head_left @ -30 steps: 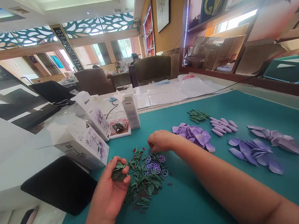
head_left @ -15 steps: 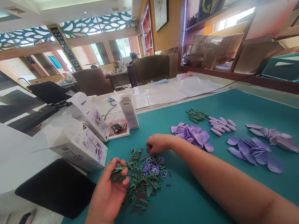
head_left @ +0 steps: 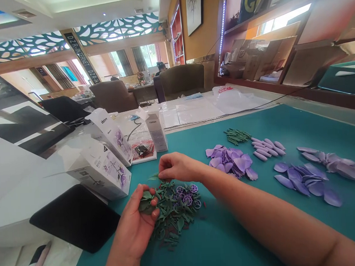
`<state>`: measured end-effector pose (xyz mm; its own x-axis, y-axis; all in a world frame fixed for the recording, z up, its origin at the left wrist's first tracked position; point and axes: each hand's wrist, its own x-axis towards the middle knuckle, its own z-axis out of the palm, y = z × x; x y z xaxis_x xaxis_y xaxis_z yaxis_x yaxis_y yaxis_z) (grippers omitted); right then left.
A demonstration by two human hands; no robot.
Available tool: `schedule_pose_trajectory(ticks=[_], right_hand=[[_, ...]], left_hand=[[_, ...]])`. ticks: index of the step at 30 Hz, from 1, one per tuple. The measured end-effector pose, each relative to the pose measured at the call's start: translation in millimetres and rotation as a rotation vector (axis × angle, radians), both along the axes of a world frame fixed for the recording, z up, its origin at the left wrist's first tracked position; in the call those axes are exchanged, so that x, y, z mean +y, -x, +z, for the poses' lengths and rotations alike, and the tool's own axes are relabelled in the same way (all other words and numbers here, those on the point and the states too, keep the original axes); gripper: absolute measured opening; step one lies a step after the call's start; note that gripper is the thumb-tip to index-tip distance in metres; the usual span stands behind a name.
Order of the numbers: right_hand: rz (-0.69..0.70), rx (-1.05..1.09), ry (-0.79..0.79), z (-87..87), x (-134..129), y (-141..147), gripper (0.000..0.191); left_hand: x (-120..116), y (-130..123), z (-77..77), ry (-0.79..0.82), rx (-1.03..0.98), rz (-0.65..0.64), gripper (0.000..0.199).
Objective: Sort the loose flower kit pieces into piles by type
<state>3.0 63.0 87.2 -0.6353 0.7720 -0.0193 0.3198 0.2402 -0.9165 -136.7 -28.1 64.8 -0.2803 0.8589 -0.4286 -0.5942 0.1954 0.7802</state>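
The person's left hand [head_left: 134,221] is curled and closed around a small bunch of green plastic leaves [head_left: 145,202], and it holds them against the palm. The right hand [head_left: 177,167] is above the pile, with its fingers pinched together on one thin green leaf [head_left: 153,176], whose tip sticks out from the fingertips. Just under the hands lies a heap of green leaf parts [head_left: 172,215] with small purple wheels [head_left: 188,199] mixed in it, on a teal mat [head_left: 288,238]. To the right, on the same mat, there are a pile of wide purple petals [head_left: 230,161], a group of narrow pale petals [head_left: 266,147] and a bundle of green stems [head_left: 236,136]. At the left edge of the mat stand white flower boxes [head_left: 101,171], and a black pad [head_left: 75,218] lies beside them.
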Motion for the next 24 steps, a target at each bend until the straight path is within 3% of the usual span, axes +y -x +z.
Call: schedule_pose_trajectory(ticks=[4,10,14,18,24], right_hand=[[-0.014,0.042,-0.009,1.5,-19,13,0.01],[-0.015,-0.143,-0.261,10.9,-33,15,0.005],[0.007,-0.215,-0.343,16.2,-32,11,0.01],[0.147,-0.353,-0.405,11.8,-33,6,0.015],[0.493,-0.518,-0.654,-1.9,-45,-7,0.016]], left_hand=[[-1,-1,-2.6,-0.015,-0.001,-0.015,0.019],[-1,-1,1.6,-0.038,-0.02,0.054,0.011],[0,6,8.6,-0.054,-0.023,0.116,0.014],[0,14,13.0,-0.085,-0.023,0.14,0.016],[-2,13,14.5,-0.102,-0.03,0.161,0.013]])
